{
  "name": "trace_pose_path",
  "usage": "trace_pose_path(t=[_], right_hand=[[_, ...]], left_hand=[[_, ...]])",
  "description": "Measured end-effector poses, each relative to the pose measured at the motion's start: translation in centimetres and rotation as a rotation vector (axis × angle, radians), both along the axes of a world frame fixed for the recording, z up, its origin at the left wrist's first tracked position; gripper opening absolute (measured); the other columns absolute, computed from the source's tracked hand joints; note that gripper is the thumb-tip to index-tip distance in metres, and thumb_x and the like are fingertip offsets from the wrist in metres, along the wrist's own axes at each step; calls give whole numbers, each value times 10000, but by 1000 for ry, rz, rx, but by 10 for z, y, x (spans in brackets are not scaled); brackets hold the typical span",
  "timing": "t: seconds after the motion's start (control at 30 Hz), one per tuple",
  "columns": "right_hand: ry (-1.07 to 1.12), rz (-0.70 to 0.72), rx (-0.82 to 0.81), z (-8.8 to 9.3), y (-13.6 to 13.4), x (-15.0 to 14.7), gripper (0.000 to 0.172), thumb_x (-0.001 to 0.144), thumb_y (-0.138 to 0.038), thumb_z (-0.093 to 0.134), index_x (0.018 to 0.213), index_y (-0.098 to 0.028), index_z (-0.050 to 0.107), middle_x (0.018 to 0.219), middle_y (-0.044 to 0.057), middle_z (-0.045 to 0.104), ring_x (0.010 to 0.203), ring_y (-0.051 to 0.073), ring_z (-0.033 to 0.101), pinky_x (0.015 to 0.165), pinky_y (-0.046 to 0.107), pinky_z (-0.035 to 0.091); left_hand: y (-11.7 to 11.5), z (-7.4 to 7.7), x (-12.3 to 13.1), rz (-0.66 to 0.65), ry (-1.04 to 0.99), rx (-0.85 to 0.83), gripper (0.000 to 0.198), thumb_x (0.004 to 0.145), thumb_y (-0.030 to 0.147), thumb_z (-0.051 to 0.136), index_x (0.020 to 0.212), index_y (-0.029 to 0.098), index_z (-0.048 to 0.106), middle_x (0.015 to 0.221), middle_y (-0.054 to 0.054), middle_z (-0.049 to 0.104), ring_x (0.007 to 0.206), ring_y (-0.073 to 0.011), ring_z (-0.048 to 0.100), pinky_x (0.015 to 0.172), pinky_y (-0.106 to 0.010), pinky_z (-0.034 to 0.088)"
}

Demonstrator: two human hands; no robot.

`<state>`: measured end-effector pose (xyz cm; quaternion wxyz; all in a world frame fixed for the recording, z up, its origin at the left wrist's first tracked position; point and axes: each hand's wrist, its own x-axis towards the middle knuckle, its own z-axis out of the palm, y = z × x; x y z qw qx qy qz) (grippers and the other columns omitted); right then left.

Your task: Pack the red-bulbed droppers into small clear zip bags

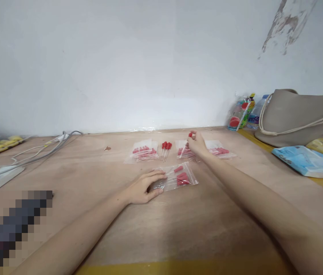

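Observation:
My left hand (144, 187) rests on the left end of a clear zip bag (190, 175), fingers stretched and thumb apart. Several droppers with red rubber bulbs (182, 178) lie inside that bag. Farther back and to the right, my right hand (197, 143) is closed in a pinch on a dropper whose red bulb (190, 135) shows above the fingertips. Its thin stem points down and left. Between two groups of filled bags, several loose droppers (166, 146) lie side by side, bulbs toward the wall. My right hand partly hides the bags beneath it.
Filled zip bags lie at the left (142, 151) and right (221, 151) of the loose droppers. A grey bag (301, 116), drink bottles (237, 114) and a blue packet (304, 159) stand at the right. Cables (45, 152) and a power strip (4, 177) lie left.

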<state>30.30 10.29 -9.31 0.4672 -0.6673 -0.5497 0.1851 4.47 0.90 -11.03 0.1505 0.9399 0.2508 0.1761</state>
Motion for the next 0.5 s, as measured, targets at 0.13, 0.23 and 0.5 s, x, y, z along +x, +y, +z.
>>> trace_pose_path(t=[0.13, 0.23, 0.5], right_hand=[[375, 58, 189, -13, -42, 40, 360, 699, -271, 542, 1036, -223, 428, 809, -11, 536, 558, 113, 591, 544, 274, 527], [545, 51, 214, -22, -63, 48, 376, 640, -283, 604, 962, -244, 413, 766, -30, 509, 555, 120, 580, 540, 290, 542], [736, 146, 81, -37, -82, 15, 244, 655, -246, 607, 808, -237, 418, 694, -55, 506, 620, 98, 587, 652, 276, 558]], left_hand=[[1, -1, 0, 6, -14, -7, 441, 854, 333, 500, 1276, 226, 436, 1317, -79, 457, 1223, -233, 409, 1025, -422, 340], [2, -2, -1, 5, -27, -16, 434, 849, 325, 508, 1268, 229, 449, 1315, -76, 459, 1218, -238, 414, 1019, -427, 346], [2, -2, -2, 4, -13, -13, 442, 856, 329, 498, 1283, 234, 433, 1328, -70, 446, 1233, -227, 397, 1035, -421, 328]])
